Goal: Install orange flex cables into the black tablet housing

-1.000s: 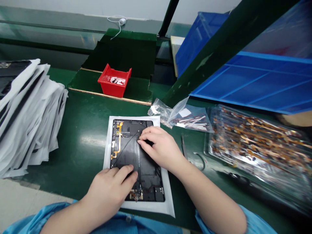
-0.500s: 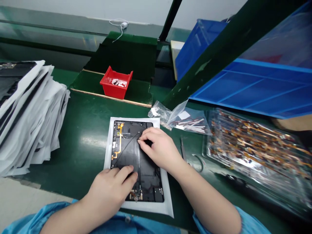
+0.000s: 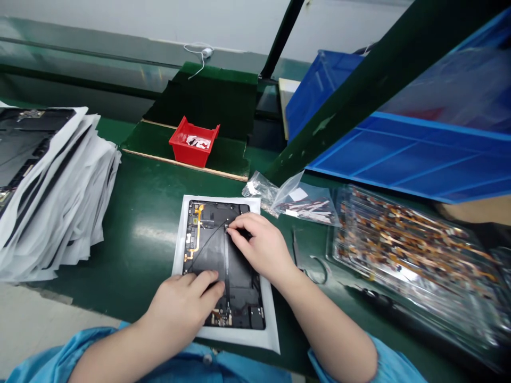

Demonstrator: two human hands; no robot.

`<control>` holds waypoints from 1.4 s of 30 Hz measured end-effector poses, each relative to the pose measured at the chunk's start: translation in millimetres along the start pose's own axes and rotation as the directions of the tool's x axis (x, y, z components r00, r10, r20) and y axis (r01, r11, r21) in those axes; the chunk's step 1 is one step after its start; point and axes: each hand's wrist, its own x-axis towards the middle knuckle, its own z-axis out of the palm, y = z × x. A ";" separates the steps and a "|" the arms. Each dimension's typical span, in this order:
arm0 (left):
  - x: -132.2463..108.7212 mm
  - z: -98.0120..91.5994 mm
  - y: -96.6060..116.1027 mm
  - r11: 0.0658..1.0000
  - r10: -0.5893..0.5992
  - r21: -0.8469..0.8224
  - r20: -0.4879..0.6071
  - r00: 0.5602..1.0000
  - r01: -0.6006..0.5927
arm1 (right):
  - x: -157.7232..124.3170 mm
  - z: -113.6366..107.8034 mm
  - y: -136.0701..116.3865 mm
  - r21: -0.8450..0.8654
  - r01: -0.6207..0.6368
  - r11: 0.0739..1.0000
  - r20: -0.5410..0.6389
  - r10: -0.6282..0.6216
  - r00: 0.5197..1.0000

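A black tablet back housing [image 3: 217,260] lies on a white sheet [image 3: 270,314], with an orange flex cable [image 3: 197,234] along its left side. A thin black cable [image 3: 208,241] runs diagonally across its upper part. The fingertips of my right hand [image 3: 255,247] pinch the cable's upper end near the housing's top edge. My left hand [image 3: 183,303] rests flat on the housing's lower part, holding nothing and hiding part of the panel.
Steel tweezers [image 3: 295,247] lie right of the sheet, beside a plastic bag of small parts [image 3: 307,205] and a clear tray of flex cables [image 3: 411,255]. A stack of white-wrapped panels [image 3: 51,202] stands left. A red bin [image 3: 194,146] sits behind. A green post [image 3: 359,101] crosses blue bins.
My hands stay in nearly the same place on the housing. The whole view has shifted slightly downward and sideways, showing more of the top panel on the left stack.
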 end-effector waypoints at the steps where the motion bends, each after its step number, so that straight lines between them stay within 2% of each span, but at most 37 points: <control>1: 0.1 0.2 -0.2 1.000 -0.001 0.002 -0.005 1.000 0.001 | -1.5 -1.7 0.0 -0.001 0.044 0.999 -0.003 -0.044 0.999; 5: 0.7 0.0 -0.8 1.000 0.001 0.006 -0.005 1.000 -0.001 | -6.8 -7.2 -0.9 -0.128 0.171 0.977 0.042 -0.167 0.985; 12: -0.7 -0.5 -1.7 1.000 -0.013 -0.014 -0.026 1.000 0.013 | -8.9 -11.5 -5.2 -0.263 0.245 0.933 0.147 -0.213 0.966; 18: -1.3 2.5 -2.5 0.997 -0.057 -0.063 -0.069 0.996 0.053 | -11.4 -13.6 -7.1 -0.272 0.287 0.918 0.182 -0.244 0.953; 28: -2.5 4.1 -4.5 0.990 -0.088 -0.113 -0.069 0.994 0.080 | -24.1 -18.0 -14.8 -0.286 0.302 0.909 0.221 -0.244 0.944; 33: -3.6 5.7 -4.5 0.990 -0.094 -0.113 -0.065 0.993 0.086 | -29.5 -18.2 -17.5 -0.307 0.321 0.896 0.207 -0.266 0.942; 38: -2.2 7.2 -5.4 0.990 -0.090 -0.115 -0.070 0.993 0.082 | -32.5 -16.9 -16.9 -0.312 0.287 0.906 0.184 -0.239 0.953; 42: -1.9 7.4 -6.2 0.990 -0.088 -0.112 -0.073 0.993 0.080 | -37.3 -17.2 -18.0 -0.274 0.298 0.914 0.186 -0.254 0.949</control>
